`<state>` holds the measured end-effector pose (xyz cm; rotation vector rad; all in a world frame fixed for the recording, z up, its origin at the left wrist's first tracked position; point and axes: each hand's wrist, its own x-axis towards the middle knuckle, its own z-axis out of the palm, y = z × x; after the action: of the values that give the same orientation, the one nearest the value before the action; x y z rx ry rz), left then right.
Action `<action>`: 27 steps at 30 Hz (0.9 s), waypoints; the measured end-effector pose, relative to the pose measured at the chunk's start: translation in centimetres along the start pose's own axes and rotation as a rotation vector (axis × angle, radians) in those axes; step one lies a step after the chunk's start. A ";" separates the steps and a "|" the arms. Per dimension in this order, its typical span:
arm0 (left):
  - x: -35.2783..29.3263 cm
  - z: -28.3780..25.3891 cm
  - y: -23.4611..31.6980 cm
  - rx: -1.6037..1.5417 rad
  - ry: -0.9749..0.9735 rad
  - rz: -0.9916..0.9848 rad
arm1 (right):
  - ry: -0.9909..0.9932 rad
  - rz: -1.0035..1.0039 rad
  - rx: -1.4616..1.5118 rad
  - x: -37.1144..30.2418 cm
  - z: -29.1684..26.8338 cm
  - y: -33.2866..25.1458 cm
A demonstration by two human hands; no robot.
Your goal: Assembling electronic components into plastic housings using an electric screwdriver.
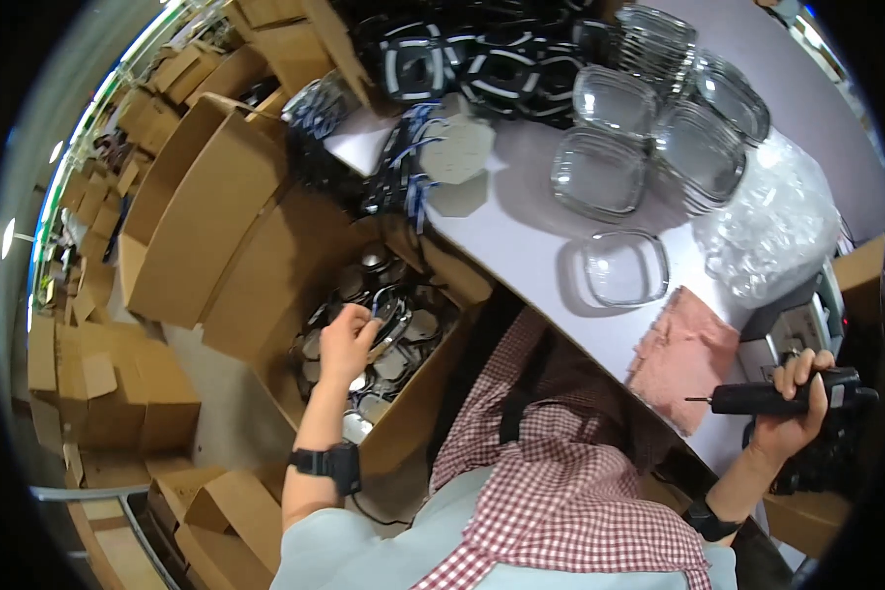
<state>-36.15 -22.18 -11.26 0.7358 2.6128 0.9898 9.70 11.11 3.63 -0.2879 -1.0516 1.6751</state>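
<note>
My left hand (347, 341) reaches down into a cardboard box (400, 418) of glossy parts with black edges. Its fingers pinch a dark rounded part (394, 323) with a pale, bluish edge; the exact kind of part is not clear. Out to the right, above the table's edge, my right hand (799, 398) is wrapped round a black electric screwdriver (772, 396). The screwdriver's thin bit points left, over a pink cloth (685, 356). On the white table (536, 261), one clear glass lid or dish (627, 268) lies near the cloth.
Stacks of clear glass pieces (600, 169) and black frames (506, 74) fill the table's far side. A clear plastic bag (775, 231) lies at right. Grey octagonal plates (457, 152) sit by the left edge, beside bundled black-and-blue parts (398, 162). Cardboard boxes (113, 383) stand at left.
</note>
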 end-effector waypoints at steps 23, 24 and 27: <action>-6.0 -4.2 9.6 -0.176 0.300 0.762 | -0.021 0.037 -0.162 0.9 2.9 2.3; -5.1 -3.4 9.0 -0.160 0.274 0.660 | -0.034 0.040 -0.155 1.0 3.1 2.5; -2.3 2.7 2.5 -0.224 0.178 0.380 | -0.007 0.035 -0.162 -0.1 1.9 0.6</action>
<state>-32.20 -20.30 -11.46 1.1583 2.4949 1.4877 8.12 10.02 4.25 -0.4085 -1.1957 1.6257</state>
